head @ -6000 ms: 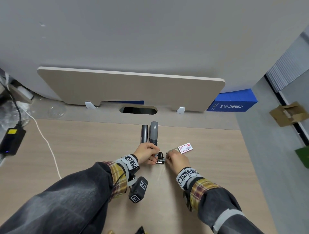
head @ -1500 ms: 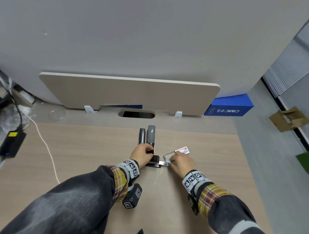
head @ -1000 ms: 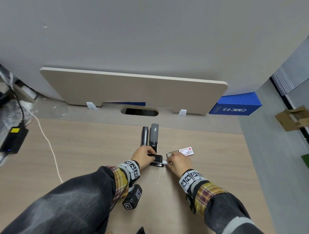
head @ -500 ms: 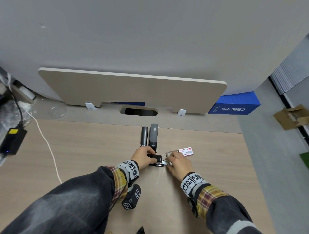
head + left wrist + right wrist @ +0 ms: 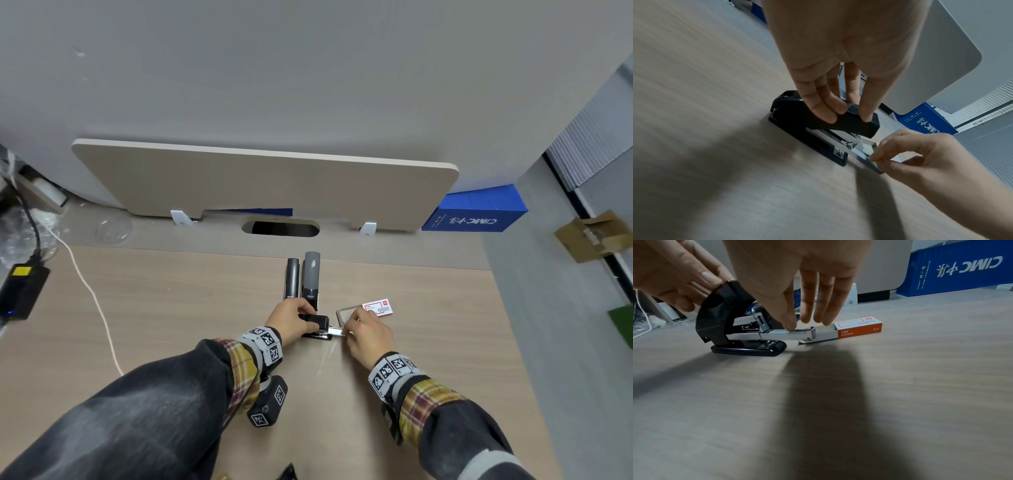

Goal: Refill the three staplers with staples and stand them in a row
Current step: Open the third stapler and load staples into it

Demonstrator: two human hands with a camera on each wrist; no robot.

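A black stapler (image 5: 317, 323) lies on the desk, and my left hand (image 5: 291, 318) grips its raised top (image 5: 838, 120) from above. Its metal magazine (image 5: 785, 335) is slid out to the right. A strip of staples (image 5: 777, 332) sits in the magazine. My right hand (image 5: 366, 330) pinches the strip with thumb and forefinger (image 5: 877, 155). The red-and-white staple box (image 5: 376, 307) lies just behind the magazine with its inner tray (image 5: 346, 313) pulled out. A slim black stapler (image 5: 293, 279) and a grey stapler (image 5: 311, 275) lie side by side behind my left hand.
A low partition board (image 5: 263, 185) stands along the back of the desk above a cable slot (image 5: 281, 228). A blue box (image 5: 476, 214) is at the back right. A white cable (image 5: 89, 291) and black adapter (image 5: 20, 291) lie at the left. The desk's right edge drops to the floor.
My right hand has shifted from the staple box's tray to the stapler's pulled-out magazine. The left hand has kept its hold on the black stapler. The two rear staplers have not moved.
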